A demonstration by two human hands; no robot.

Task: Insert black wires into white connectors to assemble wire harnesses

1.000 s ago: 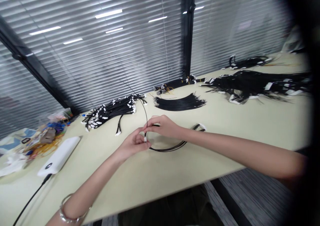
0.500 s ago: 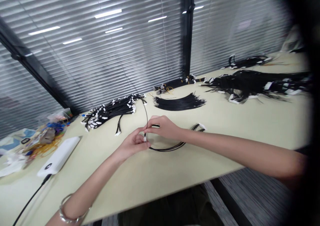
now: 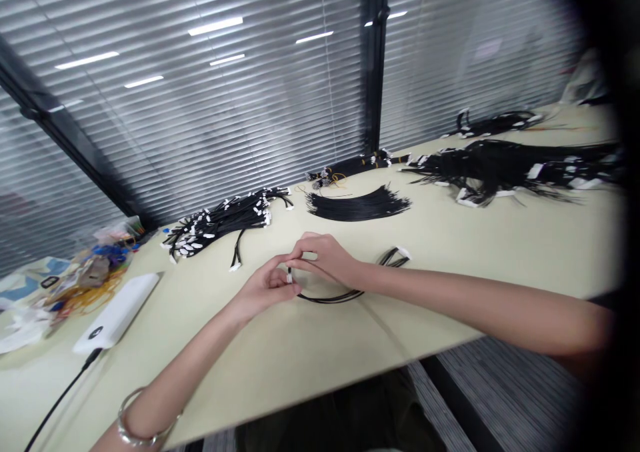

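Note:
My left hand (image 3: 273, 284) is closed on a small white connector (image 3: 289, 276), gripped between thumb and fingers. Several black wires (image 3: 333, 299) run from it in a curve to the right, under my right forearm, and reach a second white connector (image 3: 403, 253) on the table. Thumb and index finger of my right hand (image 3: 323, 255) are pinched together right above the held connector, touching my left fingertips. A short bit of black wire shows between the hands; the rest is hidden by my fingers. A faint blurred line crosses the table below my right wrist.
Finished-looking black cables with white connectors (image 3: 225, 222) lie in a pile back left. Loose black wires (image 3: 357, 204) form a bundle behind my hands. More cables (image 3: 500, 165) lie back right. A white power bank (image 3: 117, 313) with a cord and rubber bands (image 3: 93, 295) are at left.
The single black wire that stood up from my fingers no longer shows there; a faint line now appears below my right wrist. My right hand has shifted very slightly downward; my left stays in place.

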